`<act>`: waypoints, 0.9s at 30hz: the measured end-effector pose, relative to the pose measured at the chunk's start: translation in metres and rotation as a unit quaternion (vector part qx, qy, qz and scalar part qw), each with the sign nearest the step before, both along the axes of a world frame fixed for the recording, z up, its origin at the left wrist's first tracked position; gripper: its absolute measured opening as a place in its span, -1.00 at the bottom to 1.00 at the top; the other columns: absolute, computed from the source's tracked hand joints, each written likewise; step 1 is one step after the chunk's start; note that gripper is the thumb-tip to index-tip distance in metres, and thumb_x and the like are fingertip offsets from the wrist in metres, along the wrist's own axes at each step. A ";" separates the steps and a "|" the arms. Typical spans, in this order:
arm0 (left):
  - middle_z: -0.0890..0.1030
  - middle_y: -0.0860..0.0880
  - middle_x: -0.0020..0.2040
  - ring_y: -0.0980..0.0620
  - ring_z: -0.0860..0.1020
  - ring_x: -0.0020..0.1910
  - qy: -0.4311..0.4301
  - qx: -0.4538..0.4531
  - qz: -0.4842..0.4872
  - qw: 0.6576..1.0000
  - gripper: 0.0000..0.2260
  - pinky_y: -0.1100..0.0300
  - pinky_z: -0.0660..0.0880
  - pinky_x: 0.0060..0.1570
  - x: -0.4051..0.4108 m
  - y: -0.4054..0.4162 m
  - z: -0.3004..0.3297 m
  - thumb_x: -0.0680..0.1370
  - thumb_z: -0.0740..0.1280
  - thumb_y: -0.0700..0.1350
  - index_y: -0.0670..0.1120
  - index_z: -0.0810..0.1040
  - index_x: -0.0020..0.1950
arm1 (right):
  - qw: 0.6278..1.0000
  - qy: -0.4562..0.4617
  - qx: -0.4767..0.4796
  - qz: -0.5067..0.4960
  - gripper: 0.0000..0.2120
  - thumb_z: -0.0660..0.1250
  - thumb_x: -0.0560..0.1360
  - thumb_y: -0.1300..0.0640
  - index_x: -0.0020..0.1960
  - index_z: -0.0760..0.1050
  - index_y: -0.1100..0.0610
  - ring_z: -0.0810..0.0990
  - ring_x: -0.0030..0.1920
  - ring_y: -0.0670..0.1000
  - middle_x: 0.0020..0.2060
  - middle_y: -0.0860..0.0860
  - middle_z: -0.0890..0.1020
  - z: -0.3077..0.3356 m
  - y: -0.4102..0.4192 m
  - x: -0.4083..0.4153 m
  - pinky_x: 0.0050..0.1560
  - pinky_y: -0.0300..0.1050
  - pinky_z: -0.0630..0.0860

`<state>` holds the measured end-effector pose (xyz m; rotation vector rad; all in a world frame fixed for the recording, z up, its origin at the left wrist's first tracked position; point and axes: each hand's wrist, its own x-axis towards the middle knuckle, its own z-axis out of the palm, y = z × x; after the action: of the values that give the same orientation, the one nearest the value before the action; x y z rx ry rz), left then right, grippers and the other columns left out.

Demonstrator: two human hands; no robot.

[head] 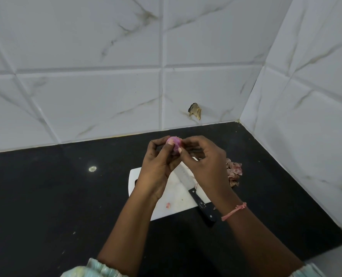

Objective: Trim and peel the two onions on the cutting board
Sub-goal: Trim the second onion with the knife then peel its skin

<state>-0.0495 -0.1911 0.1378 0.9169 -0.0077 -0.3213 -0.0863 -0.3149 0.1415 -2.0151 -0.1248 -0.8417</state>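
A small pink-purple onion is held up above the white cutting board. My left hand grips it from the left with curled fingers. My right hand pinches at its right side with thumb and fingertips. A knife with a black handle lies diagonally on the board, its blade partly hidden under my hands. A second onion is not visible.
A pile of dry onion skins lies on the black counter just right of the board. A small pink scrap sits on the board's near part. Tiled walls meet in a corner at back right.
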 end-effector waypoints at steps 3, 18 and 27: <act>0.67 -0.21 0.15 -0.11 0.67 0.12 -0.006 -0.003 -0.002 1.000 -0.81 0.07 0.63 0.10 -0.001 0.001 0.001 0.60 0.35 -0.19 -0.17 0.50 0.20 | 0.999 -0.017 -0.031 0.005 -0.85 0.46 0.48 0.23 0.04 0.64 0.21 0.65 -0.09 -0.13 -0.12 0.00 0.68 0.001 -0.001 0.000 -0.08 -0.31 0.58; 0.67 -0.23 0.13 -0.10 0.70 0.05 0.006 -0.032 -0.006 0.999 -0.80 0.13 0.65 -0.01 -0.003 0.002 0.002 0.57 0.37 -0.19 -0.16 0.48 0.17 | 0.999 -0.025 -0.031 -0.013 -0.94 0.45 0.47 0.28 -0.05 0.64 0.21 0.65 -0.17 -0.13 -0.20 -0.02 0.67 0.003 -0.004 0.001 -0.13 -0.27 0.61; 0.62 -0.28 0.22 -0.13 0.69 0.07 0.046 -0.046 -0.028 0.997 -0.72 0.08 0.65 0.07 -0.004 -0.001 0.004 0.64 0.27 -0.18 -0.22 0.48 0.34 | 0.997 0.037 -0.072 -0.018 -0.97 0.31 0.55 0.23 -0.02 0.50 0.15 0.53 -0.12 -0.08 -0.14 -0.05 0.53 0.004 -0.006 0.010 -0.13 -0.20 0.54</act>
<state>-0.0538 -0.1921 0.1421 0.8102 0.0362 -0.4123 -0.0762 -0.3205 0.1451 -2.1863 -0.1114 -0.7995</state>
